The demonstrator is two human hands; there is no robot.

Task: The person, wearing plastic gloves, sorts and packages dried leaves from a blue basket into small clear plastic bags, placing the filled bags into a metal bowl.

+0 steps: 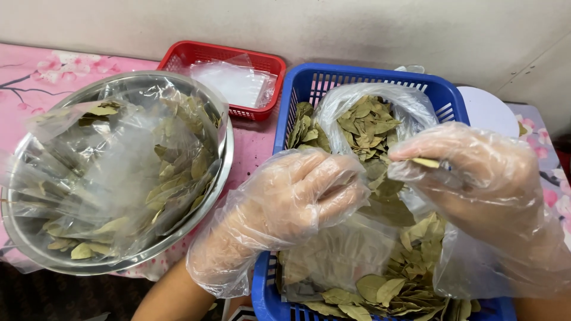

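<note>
Both my hands wear loose clear plastic gloves and work over a blue plastic basket (297, 89) full of dried green-brown leaves (380, 291). My left hand (303, 196) grips the edge of a clear plastic bag (357, 98) partly filled with leaves, holding it up above the basket. Between the thumb and fingers of my right hand (476, 178) is a small dried leaf (426, 162), pinched just at the bag's mouth. The lower part of the bag is hidden behind my hands.
A steel bowl (35, 238) at the left holds several filled clear bags of leaves. A red basket (196, 53) with flat empty bags stands at the back. A white round thing (491, 110) lies behind the blue basket. A pink flowered cloth (35, 71) covers the table.
</note>
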